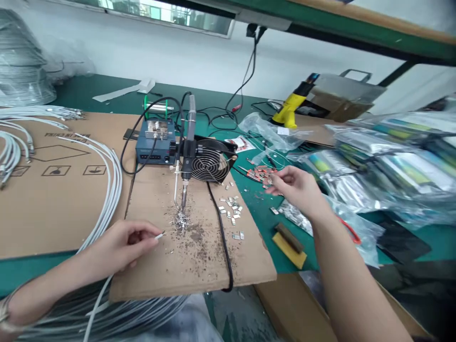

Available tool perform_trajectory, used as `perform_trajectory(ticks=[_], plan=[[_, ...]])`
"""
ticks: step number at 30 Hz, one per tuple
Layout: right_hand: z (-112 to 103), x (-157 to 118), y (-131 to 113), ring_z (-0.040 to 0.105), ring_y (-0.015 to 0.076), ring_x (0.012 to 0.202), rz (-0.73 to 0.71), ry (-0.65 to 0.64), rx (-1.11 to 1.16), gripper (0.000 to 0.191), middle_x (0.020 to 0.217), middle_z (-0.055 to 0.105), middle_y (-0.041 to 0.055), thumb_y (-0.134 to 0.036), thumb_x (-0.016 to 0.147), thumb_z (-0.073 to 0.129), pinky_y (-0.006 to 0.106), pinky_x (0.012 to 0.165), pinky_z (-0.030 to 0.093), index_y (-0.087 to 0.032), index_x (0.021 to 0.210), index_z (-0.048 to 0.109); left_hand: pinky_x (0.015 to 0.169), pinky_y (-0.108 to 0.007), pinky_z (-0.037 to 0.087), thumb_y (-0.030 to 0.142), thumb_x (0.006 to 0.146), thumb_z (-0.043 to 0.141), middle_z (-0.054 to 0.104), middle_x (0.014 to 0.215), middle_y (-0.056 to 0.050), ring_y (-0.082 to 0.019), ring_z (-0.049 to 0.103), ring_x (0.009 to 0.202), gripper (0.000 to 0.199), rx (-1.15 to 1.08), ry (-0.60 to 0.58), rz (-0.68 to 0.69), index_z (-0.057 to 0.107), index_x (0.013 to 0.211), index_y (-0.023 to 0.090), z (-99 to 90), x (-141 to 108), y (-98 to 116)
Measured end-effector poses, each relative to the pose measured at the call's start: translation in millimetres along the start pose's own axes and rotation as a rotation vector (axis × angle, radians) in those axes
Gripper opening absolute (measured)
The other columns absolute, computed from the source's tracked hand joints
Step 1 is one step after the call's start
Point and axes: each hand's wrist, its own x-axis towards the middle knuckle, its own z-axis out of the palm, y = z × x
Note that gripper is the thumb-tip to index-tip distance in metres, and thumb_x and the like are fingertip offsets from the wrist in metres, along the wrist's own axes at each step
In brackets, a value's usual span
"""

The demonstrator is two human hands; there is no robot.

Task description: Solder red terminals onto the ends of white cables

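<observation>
My left hand (131, 242) pinches a white cable (160, 235) close to its stripped end, over the front of the cardboard sheet. My right hand (294, 187) reaches over a pile of small orange parts (259, 174) on the green table, its fingers drawn together; what they hold, if anything, cannot be made out. Between the hands a soldering iron (185, 161) hangs tip down in a stand, above a heap of solder scraps (181, 221). Small metal connectors (230, 208) lie scattered on the cardboard to its right.
Behind the iron stand a blue soldering station (155, 142), a solder spool (156, 107) and a fan (212, 161). A black cord (221, 228) crosses the cardboard (249, 266). Finished-looking white cables (112, 190) lie left. At right are a yellow heat gun (288, 109), bagged packs (392, 166) and a sponge (290, 244).
</observation>
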Motion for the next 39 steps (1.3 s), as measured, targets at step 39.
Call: perform_trajectory(ticks=[39], plan=[[131,-74,-76,0.060,0.0072,0.058,0.349,-0.600,0.936,0.021,0.072,0.062,0.0050,-0.022,0.075,0.065,0.015,0.056,0.053,-0.008,0.087,0.054,0.033,-0.010,0.022,0.031,0.080,0.056,0.045,0.060,0.004,0.001,0.034,0.040,0.029,-0.203,-0.253,0.028,0.054,0.092,0.005,-6.6,52,33]])
